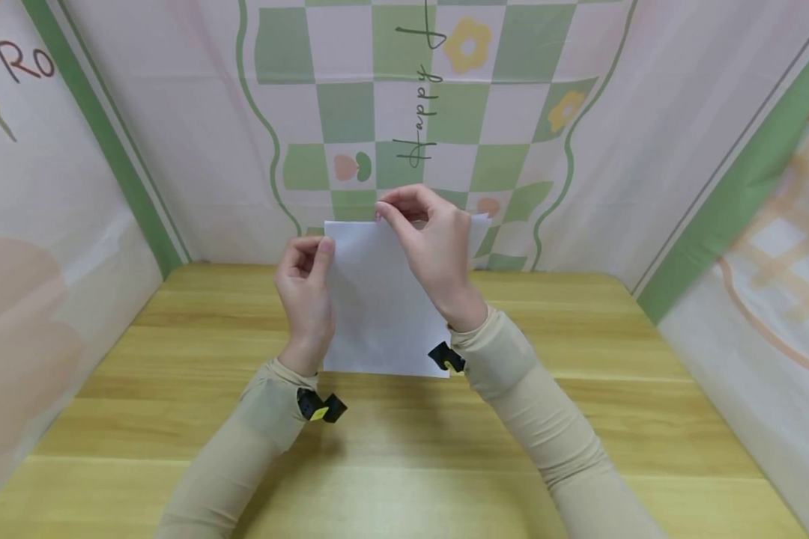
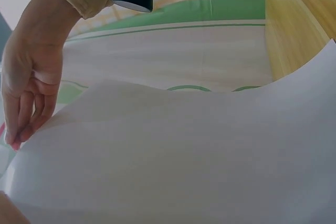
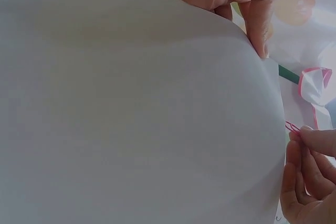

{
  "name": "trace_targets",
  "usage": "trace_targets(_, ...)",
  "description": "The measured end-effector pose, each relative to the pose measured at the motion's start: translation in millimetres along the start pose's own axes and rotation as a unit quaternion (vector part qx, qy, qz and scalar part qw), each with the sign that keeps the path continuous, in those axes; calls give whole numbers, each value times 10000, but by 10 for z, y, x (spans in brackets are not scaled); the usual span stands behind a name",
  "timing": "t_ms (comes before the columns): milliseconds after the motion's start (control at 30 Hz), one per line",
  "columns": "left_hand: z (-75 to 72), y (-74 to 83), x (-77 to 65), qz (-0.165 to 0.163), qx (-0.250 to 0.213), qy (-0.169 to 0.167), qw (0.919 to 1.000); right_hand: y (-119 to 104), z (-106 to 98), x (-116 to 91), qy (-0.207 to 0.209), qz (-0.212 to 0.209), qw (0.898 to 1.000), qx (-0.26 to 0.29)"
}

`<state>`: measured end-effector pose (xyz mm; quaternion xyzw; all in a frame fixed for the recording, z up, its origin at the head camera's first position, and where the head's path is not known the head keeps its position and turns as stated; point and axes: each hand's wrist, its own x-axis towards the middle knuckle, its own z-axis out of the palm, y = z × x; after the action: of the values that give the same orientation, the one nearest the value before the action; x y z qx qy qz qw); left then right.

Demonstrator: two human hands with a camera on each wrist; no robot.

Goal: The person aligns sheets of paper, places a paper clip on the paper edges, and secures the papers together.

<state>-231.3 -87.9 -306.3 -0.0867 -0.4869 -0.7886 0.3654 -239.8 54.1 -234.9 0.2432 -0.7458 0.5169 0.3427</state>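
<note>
A white sheet of paper [image 1: 384, 299] stands upright over the table, its lower edge close to the wood. At its upper left corner my left hand [image 1: 305, 299] pinches the side edge between thumb and curled fingers. My right hand [image 1: 441, 251] is at the top edge, thumb and fingertips pinching a pink paper clip [image 3: 292, 126]. In the right wrist view the clip's wire loops point toward the paper's edge. The sheet fills most of the left wrist view and bows slightly, with a bit of my left hand [image 2: 10, 211] in the lower corner.
A wooden table [image 1: 391, 464] lies under both forearms. Behind it hangs a cloth [image 1: 404, 112] with a green checked pattern and writing, and more printed cloth [image 1: 54, 224] encloses the sides. Each wrist carries a small black camera [image 1: 320, 405].
</note>
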Motion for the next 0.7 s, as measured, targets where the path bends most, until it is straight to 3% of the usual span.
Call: trace_targets(700, 13, -9, -18, 11, 214, -118, 9997, -6, 82, -10, 15, -109, 9995, -290)
